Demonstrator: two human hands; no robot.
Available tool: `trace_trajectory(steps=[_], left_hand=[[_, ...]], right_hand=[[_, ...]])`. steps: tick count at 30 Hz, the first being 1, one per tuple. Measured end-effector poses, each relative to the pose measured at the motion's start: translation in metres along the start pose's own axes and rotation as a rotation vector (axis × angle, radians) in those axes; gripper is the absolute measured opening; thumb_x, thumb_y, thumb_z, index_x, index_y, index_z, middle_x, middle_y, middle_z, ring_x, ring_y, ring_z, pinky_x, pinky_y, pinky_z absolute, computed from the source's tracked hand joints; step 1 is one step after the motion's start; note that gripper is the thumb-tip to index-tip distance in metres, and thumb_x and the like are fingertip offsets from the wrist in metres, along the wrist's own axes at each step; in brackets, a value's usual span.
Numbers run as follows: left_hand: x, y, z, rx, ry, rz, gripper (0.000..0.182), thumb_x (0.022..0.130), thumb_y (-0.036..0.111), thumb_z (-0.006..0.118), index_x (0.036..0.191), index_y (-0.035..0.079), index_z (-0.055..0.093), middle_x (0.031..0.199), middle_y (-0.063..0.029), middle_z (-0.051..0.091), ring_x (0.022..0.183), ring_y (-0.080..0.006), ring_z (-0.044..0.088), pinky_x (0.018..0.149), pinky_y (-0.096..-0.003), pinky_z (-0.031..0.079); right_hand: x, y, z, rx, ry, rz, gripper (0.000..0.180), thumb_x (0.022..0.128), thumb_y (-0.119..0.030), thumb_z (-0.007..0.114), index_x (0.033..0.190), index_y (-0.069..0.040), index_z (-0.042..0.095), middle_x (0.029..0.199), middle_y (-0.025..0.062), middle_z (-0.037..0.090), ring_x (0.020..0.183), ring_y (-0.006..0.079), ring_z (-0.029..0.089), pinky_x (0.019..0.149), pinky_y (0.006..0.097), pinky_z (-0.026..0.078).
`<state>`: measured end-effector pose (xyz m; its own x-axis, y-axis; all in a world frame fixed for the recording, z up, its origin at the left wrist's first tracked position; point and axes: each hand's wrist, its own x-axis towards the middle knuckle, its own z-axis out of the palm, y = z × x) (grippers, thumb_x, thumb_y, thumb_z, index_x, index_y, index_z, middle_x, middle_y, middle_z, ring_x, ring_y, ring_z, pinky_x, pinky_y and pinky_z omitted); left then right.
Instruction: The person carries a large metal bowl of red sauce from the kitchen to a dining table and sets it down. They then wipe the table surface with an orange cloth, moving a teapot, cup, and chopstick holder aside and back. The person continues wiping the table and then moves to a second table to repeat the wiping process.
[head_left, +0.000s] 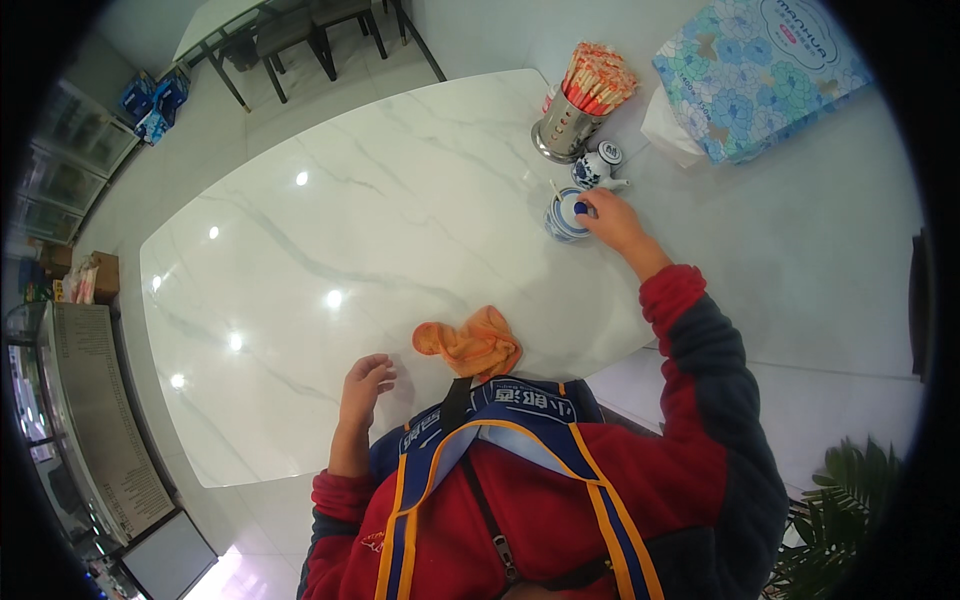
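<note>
At the right end of a white marble-patterned table (390, 217) stands a blue-and-white lidded ceramic jar (564, 222) with a thin handle sticking out. The fingers of my right hand (609, 216) grip the dark blue knob of its lid. Just behind the jar is a small blue-and-white porcelain teapot (591, 171) with a spout. My left hand (367, 381) hovers at the near edge, fingers loosely curled, holding nothing. Between my hands, close to my apron (517, 397), lies a crumpled orange cloth (480, 343).
A perforated metal holder (566, 129) full of wrapped chopsticks (600, 79) stands beyond the teapot. A floral tissue pack (757, 82) is at the wall, upper right. Chairs (289, 37) and another table are at the top, a leafy plant (840, 510) at lower right.
</note>
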<state>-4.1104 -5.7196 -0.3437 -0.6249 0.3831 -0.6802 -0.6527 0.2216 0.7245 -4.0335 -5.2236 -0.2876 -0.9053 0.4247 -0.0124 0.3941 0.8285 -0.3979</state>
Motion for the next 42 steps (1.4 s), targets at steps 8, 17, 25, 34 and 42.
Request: trace_trajectory(steps=[8,17,25,34,42], left_hand=[[0.001,0.002,0.001,0.02,-0.023,0.005,0.028,0.088,0.012,0.055,0.114,0.0,0.055,0.106,-0.0084,0.062,0.09,-0.0169,0.063,0.075,-0.0275,0.05],[0.0,0.01,0.008,0.052,0.001,-0.018,0.028,0.09,0.014,0.054,0.114,0.0,0.055,0.105,-0.0083,0.062,0.088,-0.0165,0.062,0.075,-0.0275,0.05],[-0.001,0.056,0.044,-0.041,-0.171,0.088,0.022,0.092,0.022,0.054,0.098,0.002,0.061,0.1,-0.0068,0.063,0.088,-0.0159,0.061,0.075,-0.0278,0.05],[-0.003,0.104,0.106,-0.237,-0.376,0.127,0.041,0.094,0.03,0.057,0.122,0.001,0.051,0.108,-0.0085,0.059,0.094,-0.0156,0.058,0.079,-0.0272,0.05],[0.006,0.083,0.067,-0.841,-0.59,-0.003,0.023,0.094,0.015,0.049,0.113,0.002,0.05,0.094,-0.0062,0.054,0.072,-0.0123,0.054,0.056,-0.0221,0.044]], right_hand=[[0.008,0.001,0.009,-0.053,0.052,-0.055,0.023,0.074,-0.019,0.066,0.093,-0.008,0.062,0.092,0.0119,0.062,0.087,0.0325,0.06,0.075,0.0402,0.049],[0.009,0.0,-0.017,0.598,0.057,0.231,0.027,0.08,-0.019,0.065,0.101,-0.002,0.063,0.083,0.0051,0.065,0.074,0.0184,0.063,0.066,0.0314,0.051],[-0.017,-0.049,-0.014,1.939,-0.284,0.506,0.034,0.094,-0.023,0.047,0.12,-0.003,0.054,0.114,0.0072,0.062,0.105,0.0219,0.06,0.089,0.0355,0.051],[-0.049,-0.164,0.039,1.941,-0.659,0.331,0.039,0.093,-0.023,0.048,0.123,0.001,0.051,0.118,0.0099,0.06,0.109,0.0212,0.058,0.092,0.0371,0.049],[-0.078,-0.211,0.052,0.998,-0.416,-0.048,0.031,0.086,-0.019,0.06,0.115,-0.008,0.059,0.104,0.0084,0.062,0.097,0.0227,0.058,0.081,0.0352,0.047]])
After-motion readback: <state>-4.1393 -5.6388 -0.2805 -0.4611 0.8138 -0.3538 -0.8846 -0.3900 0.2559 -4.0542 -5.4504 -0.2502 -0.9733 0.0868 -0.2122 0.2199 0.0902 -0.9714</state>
